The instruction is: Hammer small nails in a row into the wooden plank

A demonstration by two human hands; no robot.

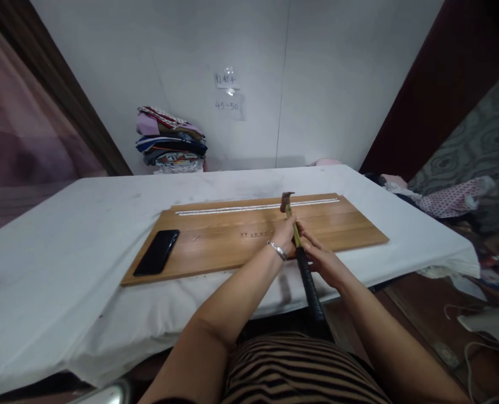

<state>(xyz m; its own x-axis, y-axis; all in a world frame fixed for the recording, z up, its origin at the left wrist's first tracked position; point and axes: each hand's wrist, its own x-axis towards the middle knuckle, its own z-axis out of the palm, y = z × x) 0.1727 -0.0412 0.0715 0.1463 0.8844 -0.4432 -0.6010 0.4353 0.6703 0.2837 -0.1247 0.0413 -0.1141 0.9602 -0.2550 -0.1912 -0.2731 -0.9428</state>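
Fingers of your left hand (283,231): curled at the yellow part of the handle, just below the head of the hammer (309,286).
Fingers of your right hand (326,265): beside the handle, partly hidden behind it; you cannot tell whether they close on it.
Hammer: in front of you, over the near edge of the board, head pointing far, black grip reaching near, past the table's edge.
Board (354,225): wood-patterned, flat on the white-covered table (106,210).
Nails (255,234): small, in a short row on the board, left of your hands.
Loose thin piece (196,238): on the board, left of the row, too small to identify.
White strips (232,210): along the board's far side.
Phone (157,252): dark-screened, on the board's left end.
Folded cloths (171,140): stacked at the far left.
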